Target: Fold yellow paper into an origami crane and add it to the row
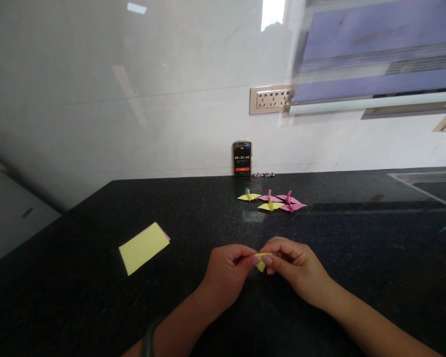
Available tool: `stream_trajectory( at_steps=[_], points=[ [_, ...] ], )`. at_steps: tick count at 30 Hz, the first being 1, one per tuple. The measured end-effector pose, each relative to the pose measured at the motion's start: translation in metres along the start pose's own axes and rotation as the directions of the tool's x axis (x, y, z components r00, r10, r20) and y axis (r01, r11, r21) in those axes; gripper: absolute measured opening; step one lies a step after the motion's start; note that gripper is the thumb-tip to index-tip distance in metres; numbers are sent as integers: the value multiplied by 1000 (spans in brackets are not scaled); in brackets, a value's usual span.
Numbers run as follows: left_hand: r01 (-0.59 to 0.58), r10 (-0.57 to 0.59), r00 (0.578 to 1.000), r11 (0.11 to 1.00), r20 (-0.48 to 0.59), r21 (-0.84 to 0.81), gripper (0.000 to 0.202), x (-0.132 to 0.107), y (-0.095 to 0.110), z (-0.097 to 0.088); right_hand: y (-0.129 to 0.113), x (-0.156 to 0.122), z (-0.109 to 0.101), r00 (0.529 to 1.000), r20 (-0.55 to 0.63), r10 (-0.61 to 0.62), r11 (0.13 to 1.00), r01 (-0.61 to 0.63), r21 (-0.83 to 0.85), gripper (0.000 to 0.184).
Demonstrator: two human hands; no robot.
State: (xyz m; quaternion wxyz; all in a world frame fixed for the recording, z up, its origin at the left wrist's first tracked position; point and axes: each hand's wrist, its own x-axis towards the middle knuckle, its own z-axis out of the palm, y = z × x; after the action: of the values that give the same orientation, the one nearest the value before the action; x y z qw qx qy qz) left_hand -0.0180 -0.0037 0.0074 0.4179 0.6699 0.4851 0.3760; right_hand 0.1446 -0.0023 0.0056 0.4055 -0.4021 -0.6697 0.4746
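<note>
Head-worn view, looking forward and down, close over black counter [96,307]

On the countertop [96,297] the left hand [226,270] and right hand [295,267] met over a small folded paper [262,261]. A paper stack [143,247] lay well to their left. Behind them sat a cluster of folded cranes [271,201], and behind those a phone [242,158] stood upright, apparently leaning on the wall [134,99].
</note>
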Motion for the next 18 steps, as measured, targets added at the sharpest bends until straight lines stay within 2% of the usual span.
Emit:
stream_trajectory(
  at_steps=[11,18],
  points=[
    [-16,16,1000,1000,18,-15,24,-2,3,1,0,-1,2,997,8,76,986,-76,151,18],
    [-22,24,998,999,56,-41,26,-5,5,2,-2,-7,9,993,-83,78,993,-70,99,19]
  ],
)
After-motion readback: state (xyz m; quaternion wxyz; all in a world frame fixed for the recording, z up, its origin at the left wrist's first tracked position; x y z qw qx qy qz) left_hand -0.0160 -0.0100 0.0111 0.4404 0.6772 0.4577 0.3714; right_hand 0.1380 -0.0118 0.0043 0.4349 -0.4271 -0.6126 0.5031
